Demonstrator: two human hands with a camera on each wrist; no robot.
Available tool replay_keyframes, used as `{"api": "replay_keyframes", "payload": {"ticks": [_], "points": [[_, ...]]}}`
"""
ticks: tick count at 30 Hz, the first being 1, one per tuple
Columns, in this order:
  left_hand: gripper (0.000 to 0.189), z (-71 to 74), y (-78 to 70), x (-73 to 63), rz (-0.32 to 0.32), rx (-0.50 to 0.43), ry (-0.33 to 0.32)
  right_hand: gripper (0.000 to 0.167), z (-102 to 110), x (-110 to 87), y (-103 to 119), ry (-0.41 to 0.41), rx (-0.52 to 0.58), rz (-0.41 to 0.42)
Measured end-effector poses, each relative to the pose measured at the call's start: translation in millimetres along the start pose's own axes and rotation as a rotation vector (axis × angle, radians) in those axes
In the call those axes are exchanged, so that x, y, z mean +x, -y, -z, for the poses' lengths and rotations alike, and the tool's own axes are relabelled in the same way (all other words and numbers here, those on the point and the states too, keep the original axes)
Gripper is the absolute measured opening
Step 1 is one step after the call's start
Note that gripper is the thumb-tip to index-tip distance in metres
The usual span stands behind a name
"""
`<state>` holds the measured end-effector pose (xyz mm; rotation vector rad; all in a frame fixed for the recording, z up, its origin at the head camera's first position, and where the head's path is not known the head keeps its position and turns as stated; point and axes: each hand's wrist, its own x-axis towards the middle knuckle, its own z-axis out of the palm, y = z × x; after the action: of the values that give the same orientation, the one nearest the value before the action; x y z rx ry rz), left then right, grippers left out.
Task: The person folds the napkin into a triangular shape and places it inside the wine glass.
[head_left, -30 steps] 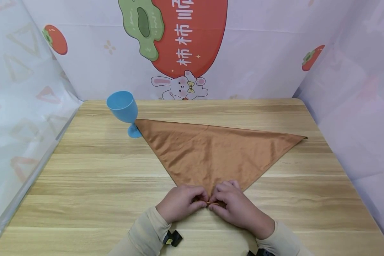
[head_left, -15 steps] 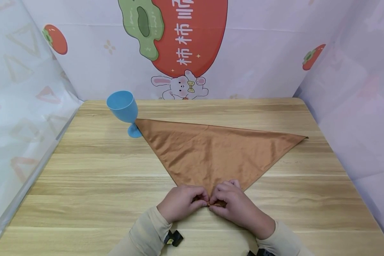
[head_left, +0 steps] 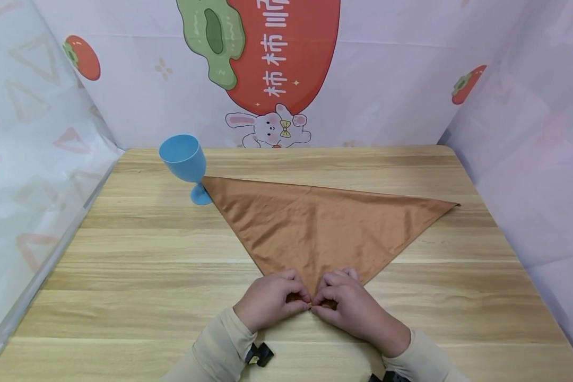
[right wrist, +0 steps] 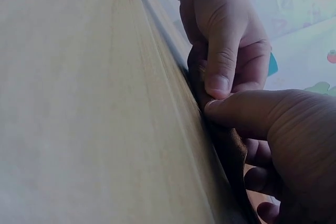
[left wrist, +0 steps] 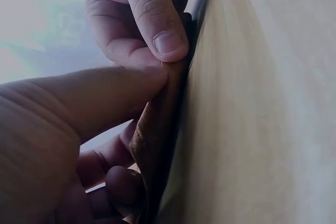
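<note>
A brown satin-like cloth, folded into a triangle, lies on the table with its long edge at the back and its point toward the person. My left hand pinches the near corner between thumb and fingers. Right beside it, my right hand pinches the same corner from the other side. The two thumbs nearly meet there. In the left wrist view, the cloth's edge runs down below the thumbs and stands slightly raised. The right wrist view also has the cloth under both thumb tips; the corner itself is mostly hidden by fingers.
A blue goblet stands at the back left, its foot right at the cloth's left corner. The wooden table is bordered by a printed backdrop behind and at both sides. Black wrist cameras sit on the cuffs.
The fingers have worked the near corner slightly, and the small strip of cloth between the thumbs has grown shorter as the thumbs draw closer. The goblet and the rest of the cloth stay put.
</note>
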<state>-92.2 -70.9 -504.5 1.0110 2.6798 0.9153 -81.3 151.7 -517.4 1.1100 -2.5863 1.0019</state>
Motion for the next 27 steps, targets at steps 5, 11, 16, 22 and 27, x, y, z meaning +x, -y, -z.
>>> {"api": "replay_keyframes", "payload": {"ticks": [5,11,16,22,27], "points": [[0.010,0.8,-0.3,-0.5,0.024,0.019,0.023,0.019,0.4,0.1,0.3,0.021,-0.014,-0.018],[0.009,0.4,-0.5,-0.2,0.025,0.009,0.005,0.020,2.0,0.7,0.7,0.034,-0.026,-0.028],[0.007,-1.7,-0.9,0.9,0.034,0.020,-0.016,0.019,2.7,1.0,0.1,0.035,-0.036,-0.041],[0.007,-2.9,-2.6,2.6,0.056,0.008,-0.029,0.020,3.7,1.8,-2.2,0.012,-0.043,-0.037],[0.012,-2.9,-2.1,4.0,0.065,0.020,-0.025,0.021,3.1,2.1,-3.9,-0.006,-0.037,-0.034]]}}
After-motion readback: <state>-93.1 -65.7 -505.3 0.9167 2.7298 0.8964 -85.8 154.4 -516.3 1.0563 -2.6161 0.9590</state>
